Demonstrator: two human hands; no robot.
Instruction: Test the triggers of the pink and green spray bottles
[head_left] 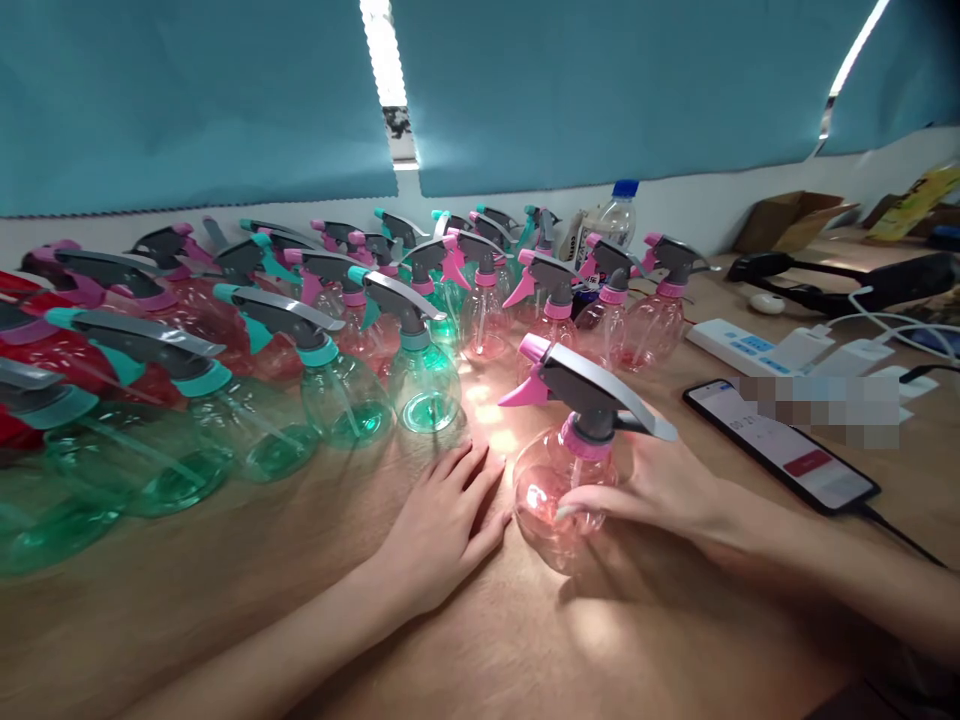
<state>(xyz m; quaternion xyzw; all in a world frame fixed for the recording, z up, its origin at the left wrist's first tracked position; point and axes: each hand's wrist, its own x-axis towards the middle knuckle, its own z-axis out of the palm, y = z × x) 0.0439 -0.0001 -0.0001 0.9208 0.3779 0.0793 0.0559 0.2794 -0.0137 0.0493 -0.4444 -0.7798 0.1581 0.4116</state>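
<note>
My right hand (pixel 652 485) is wrapped round the body of a clear pink spray bottle (pixel 551 500), thumb across its front; the other fingers are hidden behind it. The bottle has a grey head with a pink nozzle and trigger that point left. Just to its left, my left hand (pixel 457 510) lies flat on the brown tabletop (pixel 480 660), fingers stretched forward and holding nothing. Beyond my left fingertips stands a green spray bottle (pixel 425 385). Another green spray bottle (pixel 345 400) is to its left.
Rows of pink and green spray bottles fill the back and left. At right lie a phone (pixel 780 445), a white power strip (pixel 742 345) with plugs and cables, and black glasses (pixel 847 280). A blue-capped bottle (pixel 619 220) and a cardboard box (pixel 787 222) stand by the wall.
</note>
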